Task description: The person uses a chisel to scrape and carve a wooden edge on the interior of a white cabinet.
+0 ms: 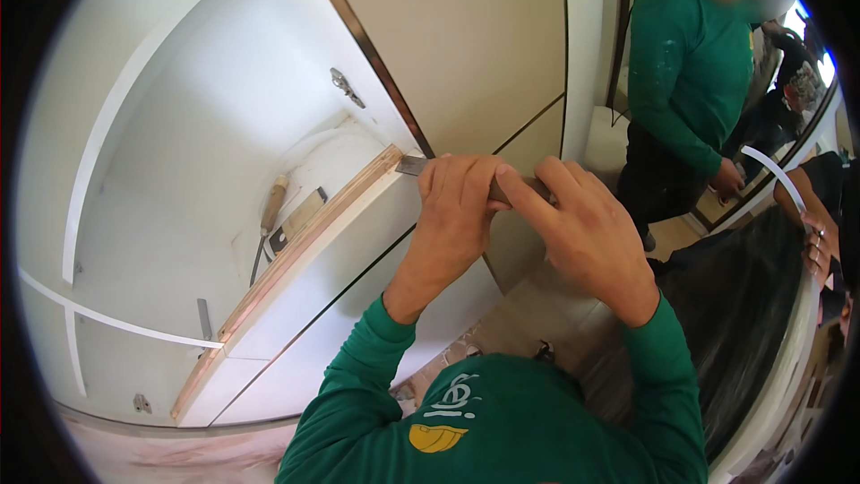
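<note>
Both my hands grip a flat metal file [413, 165], held crosswise over the upper end of a cabinet's front edge. My left hand [459, 202] is closed around it near its bare grey tip, beside the raw wood edge [309, 237]. Further along, my right hand [587, 229] is closed on the other end, its thumb almost meeting my left fingers. The file's tip lies at the corner of the white panel [358, 242]; whether it touches is hard to tell. Most of the file's length is hidden by my fingers.
Inside the white cabinet [197, 125] lie a wooden-handled tool [272, 208] and a light block with dark metal [303, 220]. A hinge [347, 88] sticks out of its side. A co-worker in green [685, 63] stands right; another person's hand [817, 246] holds a white strip [775, 170].
</note>
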Motion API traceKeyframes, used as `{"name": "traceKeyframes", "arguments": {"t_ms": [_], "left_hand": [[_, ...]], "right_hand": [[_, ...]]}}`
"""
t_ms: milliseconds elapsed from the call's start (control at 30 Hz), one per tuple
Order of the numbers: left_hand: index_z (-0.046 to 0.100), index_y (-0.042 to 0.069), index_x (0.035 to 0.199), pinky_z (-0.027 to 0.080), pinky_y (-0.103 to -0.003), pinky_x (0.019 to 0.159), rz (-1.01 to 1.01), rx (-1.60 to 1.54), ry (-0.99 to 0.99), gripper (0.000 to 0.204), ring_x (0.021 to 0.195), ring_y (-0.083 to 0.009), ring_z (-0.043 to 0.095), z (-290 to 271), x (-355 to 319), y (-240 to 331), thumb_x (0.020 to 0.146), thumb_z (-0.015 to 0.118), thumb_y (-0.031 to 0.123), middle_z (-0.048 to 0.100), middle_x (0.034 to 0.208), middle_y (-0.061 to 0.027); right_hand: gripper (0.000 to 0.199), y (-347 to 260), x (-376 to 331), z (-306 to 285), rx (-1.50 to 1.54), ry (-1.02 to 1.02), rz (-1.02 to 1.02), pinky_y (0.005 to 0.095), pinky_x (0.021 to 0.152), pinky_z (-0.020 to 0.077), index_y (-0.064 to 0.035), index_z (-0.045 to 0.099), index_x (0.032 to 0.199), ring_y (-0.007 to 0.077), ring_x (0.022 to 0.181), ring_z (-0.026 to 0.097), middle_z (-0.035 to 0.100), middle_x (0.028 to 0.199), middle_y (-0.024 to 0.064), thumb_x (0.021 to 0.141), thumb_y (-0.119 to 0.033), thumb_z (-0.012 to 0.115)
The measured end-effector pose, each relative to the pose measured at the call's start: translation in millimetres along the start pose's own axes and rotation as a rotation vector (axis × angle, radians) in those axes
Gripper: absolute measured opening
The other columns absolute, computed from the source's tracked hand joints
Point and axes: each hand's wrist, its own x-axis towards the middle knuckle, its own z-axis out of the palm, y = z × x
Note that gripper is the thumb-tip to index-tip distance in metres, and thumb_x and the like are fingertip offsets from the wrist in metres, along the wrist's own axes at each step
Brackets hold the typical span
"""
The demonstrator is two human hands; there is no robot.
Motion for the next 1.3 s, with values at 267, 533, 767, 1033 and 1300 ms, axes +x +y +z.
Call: {"name": "traceKeyframes", "arguments": {"t_ms": [267, 533, 767, 1033, 1300], "left_hand": [[0.058, 0.010, 0.144, 0.042, -0.055, 0.114, -0.015, 0.014, -0.017, 0.058, 0.118, -0.0319, 0.063, 4, 0, 2, 0.091, 0.083, 0.004, 0.064, 0.129, -0.0081], [0.058, 0.009, 0.143, 0.043, -0.054, 0.111, -0.006, 0.051, 0.004, 0.058, 0.114, -0.0327, 0.062, 8, 3, 4, 0.091, 0.083, 0.003, 0.064, 0.126, -0.0085], [0.059, 0.008, 0.141, 0.043, -0.051, 0.108, -0.004, 0.045, -0.008, 0.058, 0.112, -0.0338, 0.062, 4, 5, 3, 0.089, 0.084, 0.002, 0.064, 0.126, -0.0095], [0.061, 0.007, 0.138, 0.040, -0.050, 0.109, -0.028, 0.006, 0.011, 0.046, 0.115, -0.0357, 0.061, 2, 5, 4, 0.096, 0.079, 0.004, 0.065, 0.124, -0.0121], [0.061, 0.007, 0.137, 0.042, -0.051, 0.110, -0.074, 0.116, -0.068, 0.046, 0.118, -0.0346, 0.062, 5, 10, 7, 0.095, 0.080, 0.006, 0.066, 0.124, -0.0113]], "right_hand": [[0.047, 8, -4, 5, 0.022, -0.007, 0.017, 0.0414, 0.082, 0.0578, -0.0106, 0.065, 0.141, 0.0262, 0.091, 0.062, 0.058, 0.108, 0.0075, 0.094, -0.010, 0.067], [0.051, 14, -8, 10, 0.026, -0.025, 0.014, 0.0403, 0.081, 0.0593, -0.0109, 0.065, 0.143, 0.0264, 0.092, 0.063, 0.059, 0.111, 0.0074, 0.093, -0.009, 0.068], [0.054, 13, -3, 10, 0.046, -0.008, 0.022, 0.0418, 0.080, 0.0591, -0.0111, 0.065, 0.143, 0.0286, 0.093, 0.064, 0.060, 0.116, 0.0079, 0.090, -0.012, 0.073], [0.053, 42, -24, -24, 0.375, 0.760, 0.185, 0.0475, 0.094, 0.0572, -0.0070, 0.066, 0.148, 0.0315, 0.109, 0.070, 0.069, 0.126, 0.0132, 0.098, -0.024, 0.075], [0.058, 17, 35, 47, 0.392, 0.582, 0.259, 0.0419, 0.084, 0.0561, 0.0015, 0.064, 0.150, 0.0292, 0.102, 0.071, 0.072, 0.119, 0.0178, 0.110, -0.041, 0.069]]}}
